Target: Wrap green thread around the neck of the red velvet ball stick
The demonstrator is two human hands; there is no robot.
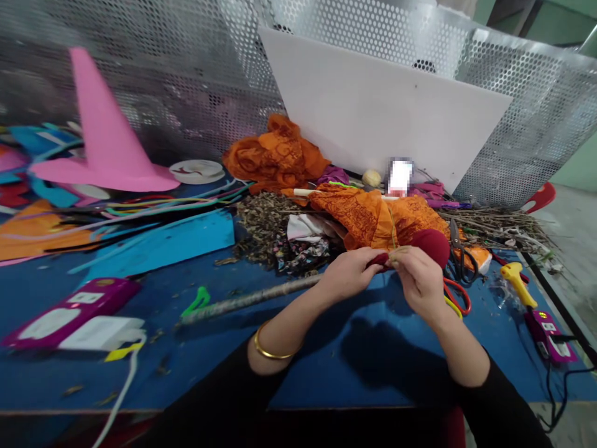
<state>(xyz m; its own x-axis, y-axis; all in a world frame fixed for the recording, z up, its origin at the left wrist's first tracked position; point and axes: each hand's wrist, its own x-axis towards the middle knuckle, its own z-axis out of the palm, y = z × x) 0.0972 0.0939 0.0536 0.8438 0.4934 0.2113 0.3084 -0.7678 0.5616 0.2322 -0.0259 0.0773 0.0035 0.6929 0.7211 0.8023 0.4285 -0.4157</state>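
Observation:
My left hand pinches the end of a piece of dark red cloth above the blue table. Close beside it, my right hand is closed with its fingertips together at the same cloth, by a thin yellowish string. A smooth, round dark red bulge shows behind my right hand; whether it joins the cloth is hidden. Orange patterned fabric lies just beyond both hands. A long grey stick runs out from under my left forearm.
Scissors and a yellow glue gun lie at the right. Dry leaves, a pink cone hat and a blue sheet spread leftward. A purple power strip sits front left; a white board leans behind.

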